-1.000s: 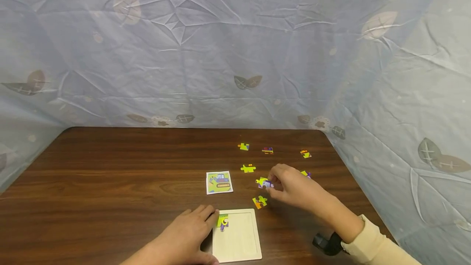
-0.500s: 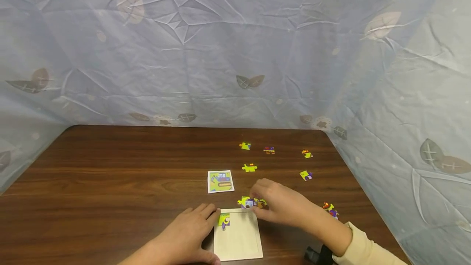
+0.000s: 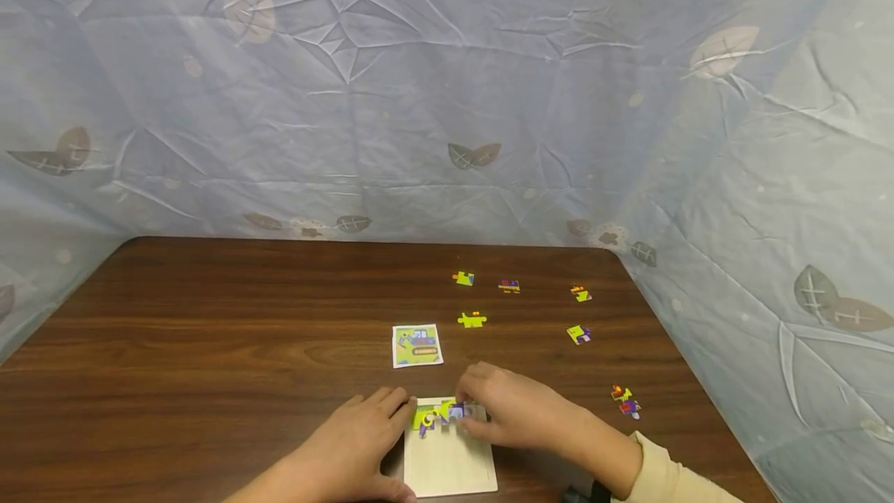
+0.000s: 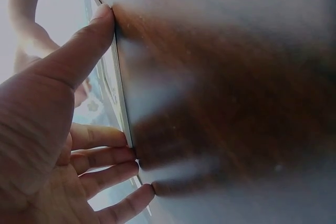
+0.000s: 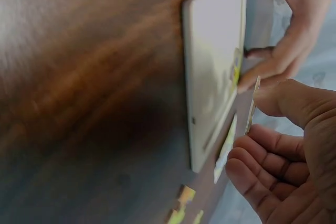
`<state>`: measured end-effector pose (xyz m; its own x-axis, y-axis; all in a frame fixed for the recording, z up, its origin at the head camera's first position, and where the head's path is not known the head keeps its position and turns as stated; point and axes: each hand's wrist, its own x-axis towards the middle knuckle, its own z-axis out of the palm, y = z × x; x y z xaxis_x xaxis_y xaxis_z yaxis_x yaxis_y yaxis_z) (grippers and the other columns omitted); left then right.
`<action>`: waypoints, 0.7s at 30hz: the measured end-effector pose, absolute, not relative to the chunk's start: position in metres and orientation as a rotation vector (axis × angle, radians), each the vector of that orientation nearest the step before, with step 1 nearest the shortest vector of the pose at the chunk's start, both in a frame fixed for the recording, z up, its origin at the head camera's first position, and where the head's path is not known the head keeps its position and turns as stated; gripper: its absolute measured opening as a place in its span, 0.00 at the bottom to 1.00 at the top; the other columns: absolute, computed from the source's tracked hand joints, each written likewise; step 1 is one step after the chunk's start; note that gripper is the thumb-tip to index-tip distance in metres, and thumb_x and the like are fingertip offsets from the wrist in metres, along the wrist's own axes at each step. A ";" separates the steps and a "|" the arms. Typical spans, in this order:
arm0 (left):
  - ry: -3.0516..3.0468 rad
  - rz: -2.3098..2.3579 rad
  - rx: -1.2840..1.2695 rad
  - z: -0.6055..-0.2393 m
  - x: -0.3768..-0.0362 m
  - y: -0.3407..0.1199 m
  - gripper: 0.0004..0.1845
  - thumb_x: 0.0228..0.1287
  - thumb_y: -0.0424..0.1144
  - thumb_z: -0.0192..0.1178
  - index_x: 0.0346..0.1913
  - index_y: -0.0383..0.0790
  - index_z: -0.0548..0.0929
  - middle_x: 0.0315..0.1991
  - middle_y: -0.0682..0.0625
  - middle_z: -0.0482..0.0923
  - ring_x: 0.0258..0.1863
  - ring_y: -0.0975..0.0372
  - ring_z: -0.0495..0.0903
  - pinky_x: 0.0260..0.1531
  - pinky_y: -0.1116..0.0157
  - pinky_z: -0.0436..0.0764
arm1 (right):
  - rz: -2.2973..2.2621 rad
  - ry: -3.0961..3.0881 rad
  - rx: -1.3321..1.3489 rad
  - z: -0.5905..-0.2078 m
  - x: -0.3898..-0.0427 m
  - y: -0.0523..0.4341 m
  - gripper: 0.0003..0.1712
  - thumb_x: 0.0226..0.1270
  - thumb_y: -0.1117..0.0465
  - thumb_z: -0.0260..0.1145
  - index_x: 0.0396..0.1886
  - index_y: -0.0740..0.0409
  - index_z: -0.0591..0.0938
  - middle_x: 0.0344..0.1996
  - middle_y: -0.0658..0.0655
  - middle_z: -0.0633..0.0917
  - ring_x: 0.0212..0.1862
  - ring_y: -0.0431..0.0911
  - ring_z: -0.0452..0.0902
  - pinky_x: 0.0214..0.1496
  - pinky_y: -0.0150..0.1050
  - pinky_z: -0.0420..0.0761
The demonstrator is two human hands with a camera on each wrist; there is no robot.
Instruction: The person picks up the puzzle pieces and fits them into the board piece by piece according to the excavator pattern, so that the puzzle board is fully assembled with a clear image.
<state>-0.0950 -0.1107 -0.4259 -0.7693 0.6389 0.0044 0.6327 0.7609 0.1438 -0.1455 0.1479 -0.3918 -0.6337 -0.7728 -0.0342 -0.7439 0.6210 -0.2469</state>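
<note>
Draped pale blue cloth is seen behind a dark wooden worktop (image 3: 209,348) from the head view. A white puzzle tray (image 3: 450,464) is steadied at its left edge by the left hand (image 3: 356,441), fingers straight and together. A puzzle piece (image 3: 457,411) is pinched by the right hand (image 3: 513,414) over the tray's top edge, beside a placed piece (image 3: 424,418). Loose pieces (image 3: 471,320) lie farther off.

From the left wrist, straight fingers (image 4: 100,156) are pressed against the tray edge (image 4: 119,93).

From the right wrist, the piece (image 5: 253,103) is gripped between thumb and curled fingers (image 5: 268,145), edge-on just beside the tray (image 5: 215,66).

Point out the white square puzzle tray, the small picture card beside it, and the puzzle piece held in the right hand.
white square puzzle tray (image 3: 450,466), head view, bare lower part of its inner surface.
small picture card (image 3: 417,345), head view, middle of its printed face.
puzzle piece held in the right hand (image 3: 455,411), head view, visible purple part beside the fingertips.
</note>
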 end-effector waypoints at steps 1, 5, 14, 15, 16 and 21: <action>2.898 0.215 1.044 -0.426 -0.095 -0.111 0.59 0.46 0.78 0.70 0.71 0.33 0.76 0.67 0.44 0.79 0.67 0.50 0.79 0.58 0.45 0.83 | -0.317 2.697 -1.267 -0.394 -0.145 0.147 0.10 0.70 0.55 0.72 0.44 0.56 0.85 0.40 0.47 0.84 0.38 0.30 0.71 0.41 0.24 0.79; 2.883 0.217 1.028 -0.426 -0.095 -0.111 0.59 0.47 0.77 0.70 0.71 0.33 0.76 0.69 0.42 0.78 0.69 0.48 0.78 0.59 0.43 0.82 | -0.290 2.699 -1.263 -0.401 -0.144 0.145 0.11 0.69 0.53 0.73 0.42 0.54 0.85 0.39 0.45 0.83 0.38 0.30 0.70 0.42 0.25 0.80; 2.895 0.206 1.026 -0.428 -0.095 -0.112 0.59 0.46 0.77 0.71 0.71 0.33 0.76 0.69 0.42 0.78 0.69 0.47 0.79 0.59 0.43 0.82 | -0.192 2.730 -1.325 -0.411 -0.146 0.139 0.10 0.69 0.52 0.72 0.41 0.53 0.86 0.37 0.45 0.82 0.37 0.30 0.70 0.41 0.24 0.78; 2.891 0.212 1.022 -0.428 -0.095 -0.112 0.59 0.46 0.76 0.71 0.71 0.33 0.76 0.70 0.42 0.77 0.69 0.47 0.78 0.60 0.42 0.82 | -0.176 2.734 -1.332 -0.411 -0.146 0.138 0.10 0.69 0.52 0.72 0.40 0.52 0.86 0.37 0.44 0.82 0.37 0.30 0.70 0.40 0.23 0.78; 2.887 0.220 1.018 -0.428 -0.095 -0.112 0.59 0.47 0.76 0.71 0.72 0.33 0.75 0.70 0.41 0.77 0.69 0.46 0.78 0.60 0.42 0.82 | -0.157 2.736 -1.342 -0.411 -0.146 0.138 0.10 0.69 0.51 0.72 0.40 0.52 0.86 0.37 0.44 0.82 0.37 0.30 0.70 0.40 0.23 0.78; 2.882 0.232 1.020 -0.429 -0.096 -0.112 0.59 0.47 0.77 0.70 0.72 0.33 0.75 0.71 0.41 0.77 0.70 0.47 0.78 0.60 0.42 0.81 | -0.066 2.743 -1.372 -0.410 -0.146 0.135 0.10 0.70 0.51 0.72 0.41 0.51 0.86 0.37 0.43 0.82 0.38 0.30 0.70 0.41 0.22 0.78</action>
<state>-0.0961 -0.1116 -0.4285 -0.7762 0.6301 -0.0207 0.6187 0.7676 0.1671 -0.1464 0.1346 -0.4102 -0.5979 -0.8002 -0.0471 -0.7970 0.5997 -0.0715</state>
